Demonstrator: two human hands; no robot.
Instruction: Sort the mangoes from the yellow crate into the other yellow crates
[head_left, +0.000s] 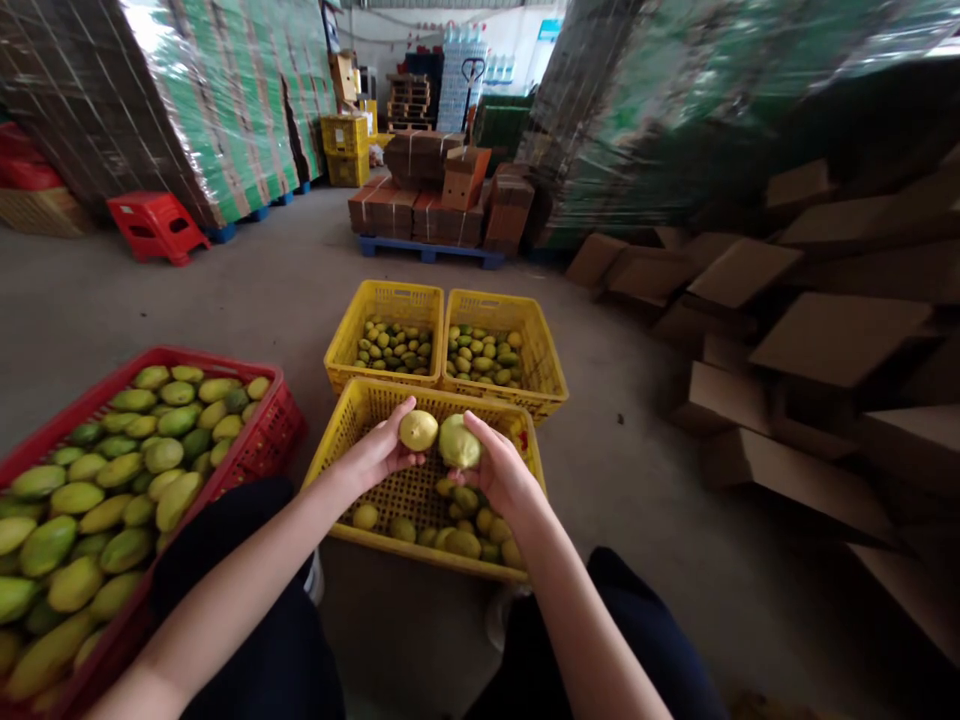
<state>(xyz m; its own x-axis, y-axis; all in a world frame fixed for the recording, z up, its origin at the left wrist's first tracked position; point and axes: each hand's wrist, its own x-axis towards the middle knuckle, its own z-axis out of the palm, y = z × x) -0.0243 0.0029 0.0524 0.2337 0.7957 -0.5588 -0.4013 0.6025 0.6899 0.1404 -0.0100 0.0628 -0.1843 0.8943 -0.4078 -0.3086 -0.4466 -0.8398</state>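
Observation:
My left hand point(384, 447) is closed around a yellow lemon point(418, 431), one end of it facing me. My right hand point(504, 470) grips a larger, bumpy yellow-green lemon point(460, 443), with the thumb along its upper side. The two lemons are side by side, a small gap between them. Both hands are above the near yellow crate point(352, 420), where several loose lemons point(463, 543) lie mostly along the near and right side. To my left stands a red crate point(281, 420) heaped with green and yellow lemons point(120, 465).
Two more yellow crates point(346, 335) with lemons stand just beyond the near one. Open cardboard boxes point(840, 335) are piled on the right. Farther off are a blue pallet point(429, 250) of flattened cartons, a red stool point(156, 225) and tall wrapped stacks point(225, 110).

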